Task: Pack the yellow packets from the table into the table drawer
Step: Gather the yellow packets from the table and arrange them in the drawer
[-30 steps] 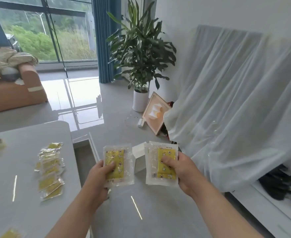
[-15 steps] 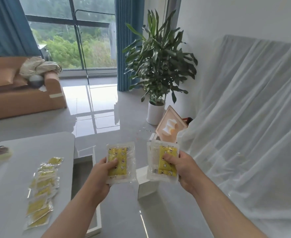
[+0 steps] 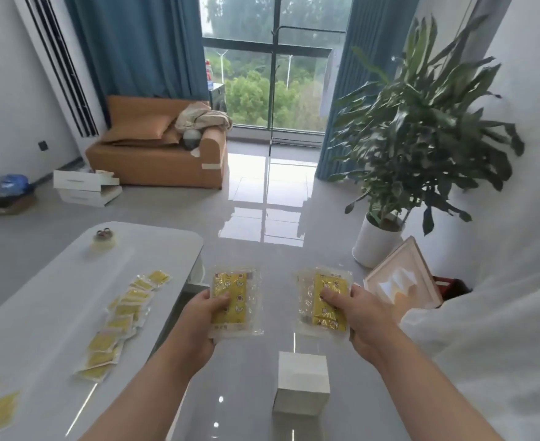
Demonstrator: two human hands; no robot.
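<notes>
Apart, left hand (image 3: 198, 316) and right hand (image 3: 362, 316) each grip clear-wrapped yellow packets (image 3: 235, 302), patterned.

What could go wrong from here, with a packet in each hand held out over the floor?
1. Each hand, left and right, pinches its packet by thumb alone; the glossy wrap might slip and drop.
2. The white box on the floor below could be a trip hazard.
3. No drawer is in view, so packing may stall.
</notes>
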